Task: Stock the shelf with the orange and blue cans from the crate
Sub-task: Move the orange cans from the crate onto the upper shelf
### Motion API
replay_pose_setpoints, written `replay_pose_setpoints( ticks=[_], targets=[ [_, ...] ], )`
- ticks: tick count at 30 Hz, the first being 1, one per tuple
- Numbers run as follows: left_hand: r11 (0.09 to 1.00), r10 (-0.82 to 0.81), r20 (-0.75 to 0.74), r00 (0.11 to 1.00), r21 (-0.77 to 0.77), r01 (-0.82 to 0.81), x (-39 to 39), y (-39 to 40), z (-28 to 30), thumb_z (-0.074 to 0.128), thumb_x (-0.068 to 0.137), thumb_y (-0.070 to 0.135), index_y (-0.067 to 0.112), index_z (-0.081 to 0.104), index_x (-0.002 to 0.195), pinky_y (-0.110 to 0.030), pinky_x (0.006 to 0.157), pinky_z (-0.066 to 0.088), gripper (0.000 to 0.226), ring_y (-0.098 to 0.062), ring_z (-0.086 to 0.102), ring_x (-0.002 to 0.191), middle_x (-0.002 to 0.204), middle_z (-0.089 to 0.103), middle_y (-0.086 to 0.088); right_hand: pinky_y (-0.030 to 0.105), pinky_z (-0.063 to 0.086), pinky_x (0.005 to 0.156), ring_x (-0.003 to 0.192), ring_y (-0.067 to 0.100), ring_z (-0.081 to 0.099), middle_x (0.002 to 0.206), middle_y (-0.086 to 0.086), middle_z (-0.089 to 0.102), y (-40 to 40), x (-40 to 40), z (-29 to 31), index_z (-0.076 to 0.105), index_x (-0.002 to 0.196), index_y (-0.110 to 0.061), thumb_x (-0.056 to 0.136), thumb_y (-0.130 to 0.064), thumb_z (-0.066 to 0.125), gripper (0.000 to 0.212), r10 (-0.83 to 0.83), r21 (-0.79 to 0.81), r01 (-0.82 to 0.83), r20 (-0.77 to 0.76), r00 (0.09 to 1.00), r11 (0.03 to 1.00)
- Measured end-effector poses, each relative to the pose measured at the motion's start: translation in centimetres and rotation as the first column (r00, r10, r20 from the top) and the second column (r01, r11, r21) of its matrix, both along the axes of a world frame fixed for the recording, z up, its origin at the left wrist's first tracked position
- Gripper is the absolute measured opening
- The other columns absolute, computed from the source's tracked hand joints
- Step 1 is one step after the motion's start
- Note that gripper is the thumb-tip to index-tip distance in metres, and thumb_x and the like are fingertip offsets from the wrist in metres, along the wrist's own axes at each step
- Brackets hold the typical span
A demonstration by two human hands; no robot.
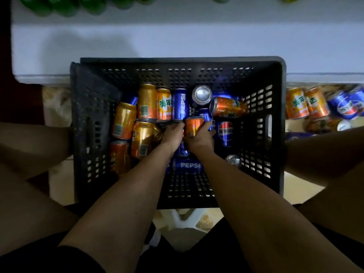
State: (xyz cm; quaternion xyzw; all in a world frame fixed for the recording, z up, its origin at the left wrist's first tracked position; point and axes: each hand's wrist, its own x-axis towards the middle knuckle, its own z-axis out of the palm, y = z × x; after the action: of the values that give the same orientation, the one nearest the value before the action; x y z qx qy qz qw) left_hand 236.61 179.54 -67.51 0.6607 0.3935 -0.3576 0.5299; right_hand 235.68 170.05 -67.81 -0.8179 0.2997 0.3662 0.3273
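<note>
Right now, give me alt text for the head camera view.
Both hands reach into a black crate of orange and blue cans; the right hand grips an orange can, the left hand beside it. More cans lie outside, at right.

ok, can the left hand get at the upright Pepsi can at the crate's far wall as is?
Probably yes. The left hand is already down inside the crate, and the Pepsi can stands just beyond its fingertips with its near side exposed. Orange cans pack its left, so a sideways grip looks tight.
</note>
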Motion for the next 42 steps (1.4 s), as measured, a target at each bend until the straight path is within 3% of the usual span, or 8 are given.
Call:
replay_pose_setpoints(
  ticks=[9, 14, 18, 25, 29, 34, 39, 42],
  targets=[
    [1.0, -0.021, -0.012, 1.0, -0.003, 0.021, 0.5, 0.0, 0.7, 0.04, 0.101, 0.038, 0.026, 0.059, 0.096, -0.029, 0.064, 0.037, 0.023, -0.018, 0.056, 0.086, 0.109, 0.064, -0.008, 0.049, 0.051, 0.094, 0.117, 0.041, 0.05, 0.136, 0.017, 0.034, -0.5, -0.2, 0.3, 0.032, 0.135, -0.016, 0.078, -0.03, 0.079, 0.075, 0.01, 0.01, -0.011, 0.053, 0.999, 1.0],
    [0.998, -0.02, 0.039, 0.999, 0.052, 0.018, -0.2, 1.2, 3.2, 0.04, 0.098, 0.045, 0.024, 0.057, 0.122, -0.039, 0.094, 0.043, 0.036, -0.025, 0.055, 0.108, 0.123, 0.06, -0.006, 0.044, 0.047, 0.099, 0.122, 0.036, 0.049, 0.14, 0.016, 0.039, -1.7, -0.2, 2.7, 0.032, 0.141, -0.01, 0.079, -0.035, 0.077, 0.08, -0.047, 0.086, 0.036, 0.128, 0.991, 0.996],
    [0.999, 0.026, 0.13, 0.991, 0.031, -0.031, -0.2, 2.3, 6.0, 0.038, 0.101, 0.037, 0.02, 0.06, 0.108, -0.032, 0.075, 0.041, 0.028, -0.02, 0.056, 0.089, 0.111, 0.063, -0.006, 0.049, 0.054, 0.088, 0.109, 0.031, 0.058, 0.121, 0.008, 0.054, -1.7, -0.7, 5.5, 0.041, 0.123, -0.023, 0.06, -0.046, 0.085, 0.08, -0.069, 0.14, 0.033, 0.265, 0.962, 0.99],
    [0.997, -0.007, 0.318, 0.948, 0.081, -0.019, 0.7, 4.0, 11.3, 0.039, 0.099, 0.03, 0.017, 0.057, 0.086, -0.034, 0.081, 0.04, 0.026, -0.024, 0.054, 0.092, 0.097, 0.058, -0.009, 0.017, 0.053, 0.07, 0.096, 0.011, 0.06, 0.1, -0.009, 0.051, -1.5, 0.2, 11.8, 0.04, 0.124, -0.021, 0.073, -0.021, 0.087, 0.07, -0.263, 0.444, 0.058, 0.415, 0.871, 0.894],
    [0.996, 0.007, 0.411, 0.912, 0.08, -0.044, 1.7, 5.8, 14.1, 0.042, 0.098, 0.039, 0.016, 0.062, 0.109, -0.042, 0.094, 0.049, 0.033, -0.029, 0.06, 0.102, 0.11, 0.063, -0.011, 0.018, 0.054, 0.065, 0.091, 0.012, 0.064, 0.109, 0.002, 0.059, -1.1, 1.7, 16.2, 0.043, 0.127, -0.015, 0.074, -0.022, 0.086, 0.068, -0.499, 0.663, 0.202, 0.295, 0.815, 0.721],
    [0.995, 0.034, 0.501, 0.865, 0.064, -0.076, 3.3, 7.3, 18.0, 0.037, 0.099, 0.044, 0.019, 0.052, 0.135, -0.041, 0.1, 0.042, 0.046, -0.022, 0.055, 0.114, 0.131, 0.057, -0.005, 0.043, 0.057, 0.085, 0.118, 0.029, 0.058, 0.135, 0.016, 0.054, -0.5, 3.6, 20.8, 0.049, 0.134, -0.023, 0.083, -0.024, 0.074, 0.058, -0.707, 0.941, 0.254, -0.024, 0.707, 0.222],
    [0.993, 0.055, 0.588, 0.807, 0.053, -0.106, 4.6, 8.1, 21.3, 0.035, 0.102, 0.042, 0.018, 0.047, 0.139, -0.043, 0.106, 0.039, 0.046, -0.024, 0.052, 0.117, 0.129, 0.058, -0.007, 0.048, 0.05, 0.1, 0.118, 0.032, 0.06, 0.13, 0.018, 0.06, 0.4, 4.4, 24.8, 0.05, 0.134, -0.01, 0.078, -0.038, 0.076, 0.068, -0.69, 0.936, 0.303, -0.337, 0.64, -0.176],
    [0.993, 0.008, 0.642, 0.767, 0.085, -0.082, 5.7, 8.7, 23.3, 0.033, 0.103, 0.043, 0.017, 0.046, 0.138, -0.046, 0.109, 0.037, 0.045, -0.023, 0.05, 0.117, 0.125, 0.058, -0.005, 0.047, 0.054, 0.093, 0.104, 0.032, 0.065, 0.119, 0.017, 0.064, 1.3, 4.8, 26.9, 0.052, 0.133, -0.011, 0.075, -0.049, 0.079, 0.075, -0.673, 0.917, 0.34, -0.388, 0.629, -0.211]
  ],
)
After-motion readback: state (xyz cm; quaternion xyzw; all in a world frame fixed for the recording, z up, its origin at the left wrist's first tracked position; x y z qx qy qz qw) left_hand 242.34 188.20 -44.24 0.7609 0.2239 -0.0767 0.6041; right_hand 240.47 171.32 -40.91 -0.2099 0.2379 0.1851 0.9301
